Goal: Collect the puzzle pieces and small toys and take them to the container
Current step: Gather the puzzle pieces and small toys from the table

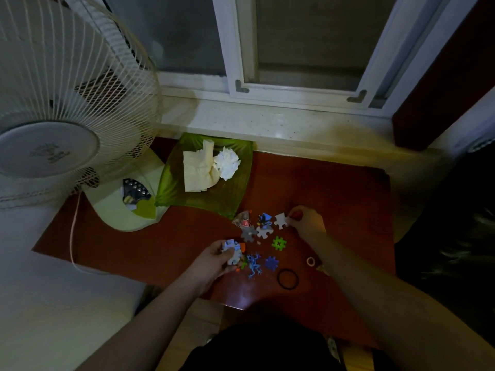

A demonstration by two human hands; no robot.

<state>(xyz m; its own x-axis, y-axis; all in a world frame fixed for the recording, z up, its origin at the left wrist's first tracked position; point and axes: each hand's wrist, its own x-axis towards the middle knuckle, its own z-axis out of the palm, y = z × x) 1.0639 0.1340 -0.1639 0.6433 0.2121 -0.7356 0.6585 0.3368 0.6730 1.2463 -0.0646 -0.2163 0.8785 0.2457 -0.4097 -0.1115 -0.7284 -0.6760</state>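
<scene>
Puzzle pieces and small toys lie scattered on a red-brown table (pixel 166 245). My left hand (pixel 214 259) grips a stack of pale puzzle pieces (pixel 233 251). My right hand (pixel 308 220) pinches a white puzzle piece (pixel 281 220) at its right edge. Between my hands lie a white piece (pixel 264 232), a grey piece (pixel 248 234), a dark blue toy (pixel 265 219), a green snowflake block (pixel 279 243), a purple snowflake block (pixel 272 263) and a blue lizard toy (pixel 254 265). A green tray (pixel 230 199) holding crumpled tissue (pixel 227 162) stands behind them.
A large white fan (pixel 67 103) stands on the table's left with its base (pixel 126 207) and cord (pixel 72 236). A black ring (pixel 288 279) and a small tape roll (pixel 310 261) lie near my right forearm. A window sill (pixel 267 121) runs behind the table.
</scene>
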